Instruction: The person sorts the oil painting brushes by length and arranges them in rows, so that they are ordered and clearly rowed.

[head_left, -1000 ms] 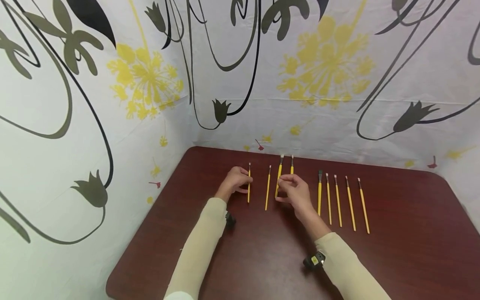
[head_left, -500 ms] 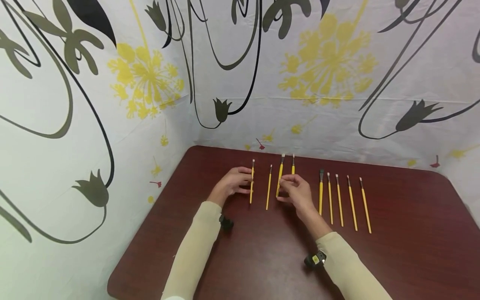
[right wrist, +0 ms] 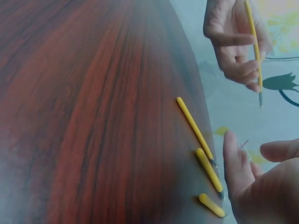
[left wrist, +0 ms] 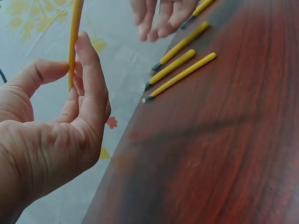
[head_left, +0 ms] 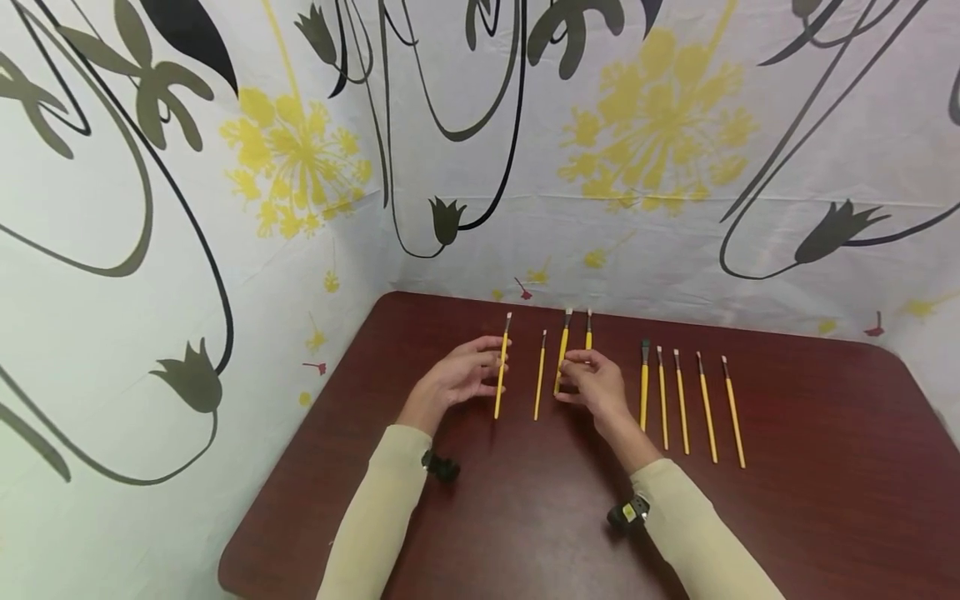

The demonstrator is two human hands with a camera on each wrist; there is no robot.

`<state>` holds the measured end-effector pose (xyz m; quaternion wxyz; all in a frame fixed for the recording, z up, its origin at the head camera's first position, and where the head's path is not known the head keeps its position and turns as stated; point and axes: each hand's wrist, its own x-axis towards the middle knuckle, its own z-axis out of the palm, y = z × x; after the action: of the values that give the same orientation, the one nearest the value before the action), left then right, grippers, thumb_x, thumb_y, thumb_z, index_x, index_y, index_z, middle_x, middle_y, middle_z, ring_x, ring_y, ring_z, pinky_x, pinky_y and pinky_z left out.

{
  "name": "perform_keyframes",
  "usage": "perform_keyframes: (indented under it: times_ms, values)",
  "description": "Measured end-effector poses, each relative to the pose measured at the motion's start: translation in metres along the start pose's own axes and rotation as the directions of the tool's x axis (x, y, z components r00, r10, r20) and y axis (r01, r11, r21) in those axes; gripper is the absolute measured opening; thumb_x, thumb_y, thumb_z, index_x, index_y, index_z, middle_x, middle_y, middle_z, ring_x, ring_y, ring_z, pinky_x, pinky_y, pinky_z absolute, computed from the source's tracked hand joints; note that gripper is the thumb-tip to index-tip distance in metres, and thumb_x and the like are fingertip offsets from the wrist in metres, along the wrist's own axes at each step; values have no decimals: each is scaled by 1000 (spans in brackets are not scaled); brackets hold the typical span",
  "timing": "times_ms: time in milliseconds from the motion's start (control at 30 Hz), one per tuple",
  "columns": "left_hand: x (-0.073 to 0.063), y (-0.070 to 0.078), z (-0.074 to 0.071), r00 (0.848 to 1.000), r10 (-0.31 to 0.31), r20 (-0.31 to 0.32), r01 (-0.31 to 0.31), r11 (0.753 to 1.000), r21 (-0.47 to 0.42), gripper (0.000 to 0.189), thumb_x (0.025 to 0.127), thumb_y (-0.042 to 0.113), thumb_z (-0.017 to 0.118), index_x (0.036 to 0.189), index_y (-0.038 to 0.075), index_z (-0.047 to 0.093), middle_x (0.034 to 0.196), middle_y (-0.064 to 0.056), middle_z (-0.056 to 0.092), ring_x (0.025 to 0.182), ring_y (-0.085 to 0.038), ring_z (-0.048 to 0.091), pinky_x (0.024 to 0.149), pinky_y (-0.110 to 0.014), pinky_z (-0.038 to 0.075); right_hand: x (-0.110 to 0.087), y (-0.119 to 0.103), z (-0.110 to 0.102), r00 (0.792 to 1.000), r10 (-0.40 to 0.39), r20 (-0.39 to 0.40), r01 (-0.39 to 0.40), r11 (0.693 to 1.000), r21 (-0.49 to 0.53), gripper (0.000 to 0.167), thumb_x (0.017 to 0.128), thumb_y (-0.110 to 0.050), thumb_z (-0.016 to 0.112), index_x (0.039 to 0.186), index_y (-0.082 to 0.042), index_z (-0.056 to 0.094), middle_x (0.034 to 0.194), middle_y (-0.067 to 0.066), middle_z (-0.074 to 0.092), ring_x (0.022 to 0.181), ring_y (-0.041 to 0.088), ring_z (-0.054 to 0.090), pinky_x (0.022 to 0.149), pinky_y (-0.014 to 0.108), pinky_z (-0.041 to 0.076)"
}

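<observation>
Yellow and smooth, the thin brush (head_left: 502, 371) is pinched by the fingers of the left hand (head_left: 461, 372), up above the desk (head_left: 495, 517), while the right hand (head_left: 596, 385) has loose fingers that hold nothing, near a fat brush (head_left: 564, 342). The thin brush should be light and stiff, and maybe a bit slippery since it looks so smooth, so its middle is a good spot to hold, not the tiny tip (head_left: 509, 316), which is likely soft. Farther out to the right, five more brushes (head_left: 682, 402) lie side by side on the desk.
</observation>
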<state>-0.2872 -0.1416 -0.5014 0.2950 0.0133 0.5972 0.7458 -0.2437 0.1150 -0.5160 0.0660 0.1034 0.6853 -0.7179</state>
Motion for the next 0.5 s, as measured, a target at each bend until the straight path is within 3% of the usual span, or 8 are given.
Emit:
perform_keyframes:
  times_ms: [200,333,433,500]
  values:
    - [-13,-2,1,1000,15,20,-15,1000,-21,53,107,5,53,158,5,41,111,-2,58,97,-12,64,90,-48,63,8,-4,12,1000,-3,-7,2,994,-109,46,102,-14,69,145,-1,58,128,23,70,107,37,75,78,40,70]
    - [-20,-1,2,1000,22,20,-21,999,-27,53,106,5,55,157,6,43,110,0,59,98,-13,64,92,-49,63,16,-10,27,999,-15,-45,4,975,-224,45,100,-13,71,141,0,60,123,25,70,98,37,77,78,44,70]
    - [-23,1,3,999,35,14,-35,999,-28,51,106,5,56,156,6,45,108,1,61,100,-16,63,92,-49,62,24,-13,38,996,-47,-80,15,935,-354,42,98,-13,74,136,1,63,116,27,74,88,35,80,74,45,70]
    - [-24,2,4,999,45,8,-44,999,-28,47,106,6,57,152,8,49,110,-1,60,102,-17,62,92,-50,62,28,-15,44,990,-99,-100,39,875,-483,39,97,-14,75,131,2,66,114,26,76,90,35,80,79,47,69]
